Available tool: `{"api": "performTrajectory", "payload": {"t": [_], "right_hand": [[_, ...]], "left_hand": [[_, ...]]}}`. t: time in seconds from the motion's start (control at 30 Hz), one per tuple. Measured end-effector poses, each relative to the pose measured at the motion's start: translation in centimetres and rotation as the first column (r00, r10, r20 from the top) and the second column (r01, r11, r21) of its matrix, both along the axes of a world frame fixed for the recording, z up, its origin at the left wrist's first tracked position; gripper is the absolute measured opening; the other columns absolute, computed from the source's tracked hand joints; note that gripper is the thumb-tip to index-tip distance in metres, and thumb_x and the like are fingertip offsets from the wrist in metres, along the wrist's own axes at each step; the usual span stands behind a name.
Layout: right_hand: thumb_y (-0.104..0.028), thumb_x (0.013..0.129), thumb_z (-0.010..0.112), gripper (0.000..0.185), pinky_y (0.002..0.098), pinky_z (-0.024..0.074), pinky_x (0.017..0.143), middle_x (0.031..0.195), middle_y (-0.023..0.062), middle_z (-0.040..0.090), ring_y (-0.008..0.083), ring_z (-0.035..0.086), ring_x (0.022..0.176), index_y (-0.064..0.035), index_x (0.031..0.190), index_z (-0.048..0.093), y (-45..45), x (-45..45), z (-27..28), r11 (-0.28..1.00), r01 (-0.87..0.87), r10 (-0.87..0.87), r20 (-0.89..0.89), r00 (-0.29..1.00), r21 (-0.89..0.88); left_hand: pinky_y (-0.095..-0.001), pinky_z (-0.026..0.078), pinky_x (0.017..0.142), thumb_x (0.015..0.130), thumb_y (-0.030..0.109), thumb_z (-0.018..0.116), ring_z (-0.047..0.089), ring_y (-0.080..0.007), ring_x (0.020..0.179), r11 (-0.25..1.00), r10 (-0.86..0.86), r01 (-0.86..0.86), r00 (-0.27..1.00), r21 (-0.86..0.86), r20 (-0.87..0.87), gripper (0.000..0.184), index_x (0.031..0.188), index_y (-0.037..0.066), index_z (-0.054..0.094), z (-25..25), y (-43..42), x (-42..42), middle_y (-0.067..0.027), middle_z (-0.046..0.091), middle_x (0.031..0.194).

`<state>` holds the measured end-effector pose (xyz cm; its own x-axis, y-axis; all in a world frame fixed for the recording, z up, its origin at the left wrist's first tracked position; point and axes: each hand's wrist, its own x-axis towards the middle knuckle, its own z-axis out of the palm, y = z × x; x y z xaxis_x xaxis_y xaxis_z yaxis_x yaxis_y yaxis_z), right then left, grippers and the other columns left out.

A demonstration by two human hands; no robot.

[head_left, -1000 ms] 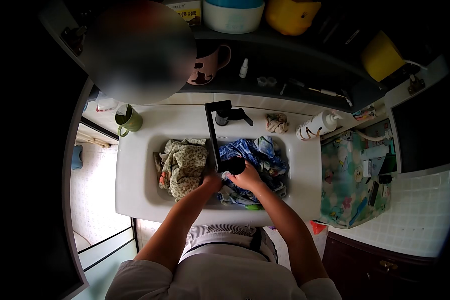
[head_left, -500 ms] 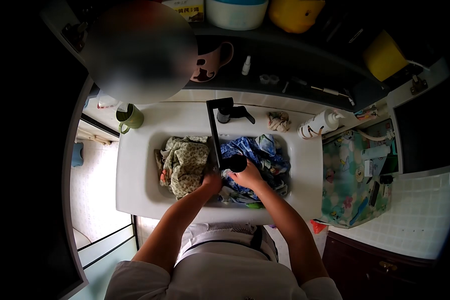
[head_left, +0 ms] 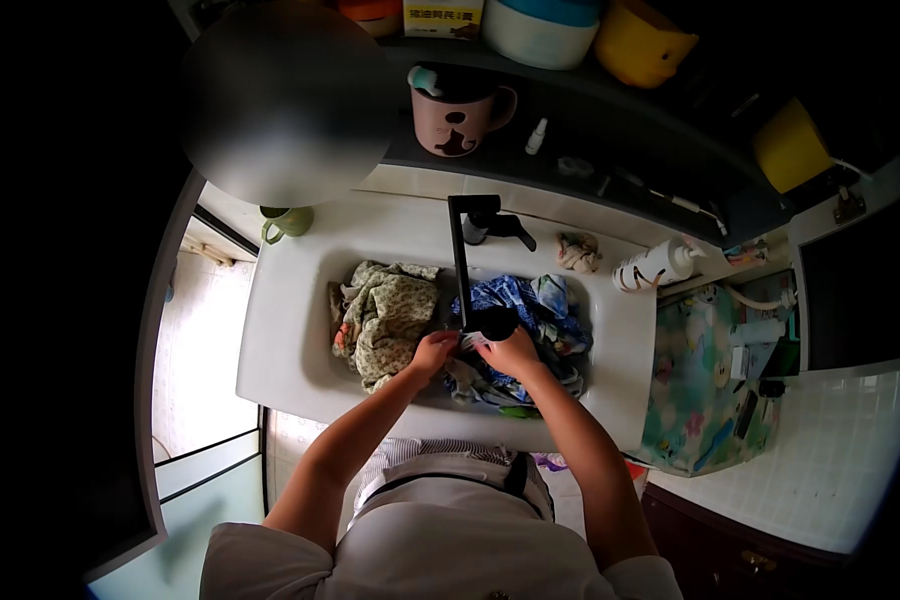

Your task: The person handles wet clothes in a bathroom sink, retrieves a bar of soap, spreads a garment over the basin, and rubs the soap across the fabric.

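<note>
Two hands (head_left: 510, 354), one sink (head_left: 288, 325), one faucet (head_left: 460, 255), two mugs (head_left: 448, 132)

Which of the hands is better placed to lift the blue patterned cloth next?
Probably the right hand: it is over the blue patterned cloth, while the left hand is farther left, beside the floral cloth.

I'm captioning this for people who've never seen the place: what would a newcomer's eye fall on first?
Probably the black faucet, reaching over the white sink, with the left hand and right hand close together near its end. In the basin, a pale floral cloth lies to the left and a blue patterned cloth to the right. A pink mug stands out on the dark shelf above.
</note>
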<state>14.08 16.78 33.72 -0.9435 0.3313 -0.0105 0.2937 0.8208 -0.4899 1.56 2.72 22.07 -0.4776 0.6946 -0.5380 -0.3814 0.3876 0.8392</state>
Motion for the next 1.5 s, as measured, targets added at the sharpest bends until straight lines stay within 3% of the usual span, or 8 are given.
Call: {"api": "performTrajectory", "payload": {"t": [0.47, 0.8, 1.03, 1.13, 1.23, 1.4, 1.47, 1.5], "right_hand": [[-0.016, 0.078, 0.064, 0.030, 0.0424, 0.0343, 0.106, 0.105, 0.0140, 0.063, 0.0307, 0.054, 0.111, -0.0083, 0.106, 0.061, 0.4, 0.2, -1.3, 1.000, -0.016, 0.018, 0.056, 0.998, -0.025], [-0.015, 0.081, 0.057, 0.025, 0.0420, 0.0387, 0.099, 0.107, 0.0143, 0.061, 0.0327, 0.054, 0.107, -0.0056, 0.104, 0.059, 0.1, 0.1, -0.6, 0.996, -0.066, 0.055, 0.156, 0.986, 0.064], [-0.014, 0.080, 0.056, 0.033, 0.0428, 0.0428, 0.093, 0.109, 0.0152, 0.059, 0.0344, 0.054, 0.105, -0.0040, 0.111, 0.055, 0.8, 0.3, -3.4, 0.996, -0.086, 0.088, -0.057, 0.995, 0.031], [-0.015, 0.081, 0.057, 0.030, 0.0427, 0.0443, 0.090, 0.105, 0.0161, 0.061, 0.0343, 0.057, 0.100, -0.0031, 0.108, 0.055, 0.7, 0.6, -4.0, 0.985, -0.098, 0.110, -0.077, 0.991, 0.142], [-0.018, 0.081, 0.055, 0.035, 0.0419, 0.0393, 0.096, 0.114, 0.0171, 0.057, 0.0346, 0.053, 0.107, -0.0030, 0.113, 0.053, 0.6, 0.8, -4.0, 0.964, -0.068, 0.066, 0.016, 0.998, 0.259], [-0.026, 0.080, 0.059, 0.038, 0.0389, 0.0393, 0.098, 0.115, 0.0155, 0.058, 0.0331, 0.053, 0.109, -0.0069, 0.113, 0.056, 0.9, 1.5, -5.6, 0.929, -0.056, 0.049, 0.031, 0.998, 0.365], [-0.028, 0.084, 0.052, 0.046, 0.0388, 0.0317, 0.105, 0.126, 0.0178, 0.052, 0.0317, 0.045, 0.120, -0.0043, 0.123, 0.050, 0.9, 0.7, -3.0, 0.996, -0.081, 0.067, 0.276, 0.959, 0.040], [-0.029, 0.086, 0.049, 0.050, 0.0387, 0.0280, 0.109, 0.132, 0.0189, 0.049, 0.0310, 0.041, 0.126, -0.0030, 0.129, 0.047, 0.8, 0.1, -1.5, 0.994, -0.039, 0.077, 0.395, 0.915, -0.102]], "left_hand": [[-0.0275, 0.047, 0.060, 0.079, 0.012, 0.070, 0.062, -0.0108, 0.068, 0.971, 0.225, -0.203, 0.955, 0.129, -0.192, 0.017, 0.085, -0.004, 0.067, 8.1, 3.3, 3.0, -0.0074, 0.068, 0.072], [-0.0394, 0.051, 0.066, 0.070, 0.007, 0.065, 0.063, -0.0381, 0.075, 1.000, -0.028, 0.016, 0.821, -0.027, -0.571, 0.015, 0.083, 0.001, 0.066, 8.7, 5.7, 1.3, -0.0171, 0.067, 0.078], [-0.0382, 0.050, 0.074, 0.074, 0.021, 0.072, 0.063, -0.0309, 0.085, 0.947, 0.117, 0.187, 0.557, 0.261, -0.823, 0.019, 0.088, 0.009, 0.068, 7.9, 8.0, 3.1, -0.0123, 0.066, 0.092], [-0.0395, 0.050, 0.075, 0.077, 0.021, 0.070, 0.061, -0.0310, 0.086, 0.841, -0.179, 0.535, 0.420, 0.084, -0.890, 0.017, 0.087, 0.008, 0.067, 9.1, 10.1, 1.9, -0.0120, 0.063, 0.095], [-0.0409, 0.050, 0.073, 0.079, 0.022, 0.068, 0.059, -0.0314, 0.089, 0.827, -0.283, 0.545, 0.193, -0.138, -0.939, 0.017, 0.089, 0.008, 0.066, 9.9, 10.9, 3.2, -0.0117, 0.061, 0.102], [-0.0419, 0.048, 0.080, 0.088, 0.030, 0.057, 0.057, -0.0339, 0.097, 0.811, -0.262, 0.585, 0.318, -0.029, -0.911, 0.032, 0.113, 0.010, 0.060, 8.7, 7.4, 3.8, -0.0140, 0.060, 0.110], [-0.0435, 0.046, 0.085, 0.093, 0.034, 0.049, 0.056, -0.0362, 0.101, 0.686, -0.639, 0.663, 0.354, -0.298, -0.683, 0.043, 0.130, 0.011, 0.048, 14.6, 5.6, 2.8, -0.0157, 0.058, 0.115], [-0.0443, 0.045, 0.086, 0.093, 0.034, 0.048, 0.056, -0.0365, 0.103, 0.716, -0.570, 0.652, 0.341, -0.250, -0.747, 0.043, 0.129, 0.011, 0.050, 13.9, 5.1, 2.7, -0.0166, 0.058, 0.116]]}}
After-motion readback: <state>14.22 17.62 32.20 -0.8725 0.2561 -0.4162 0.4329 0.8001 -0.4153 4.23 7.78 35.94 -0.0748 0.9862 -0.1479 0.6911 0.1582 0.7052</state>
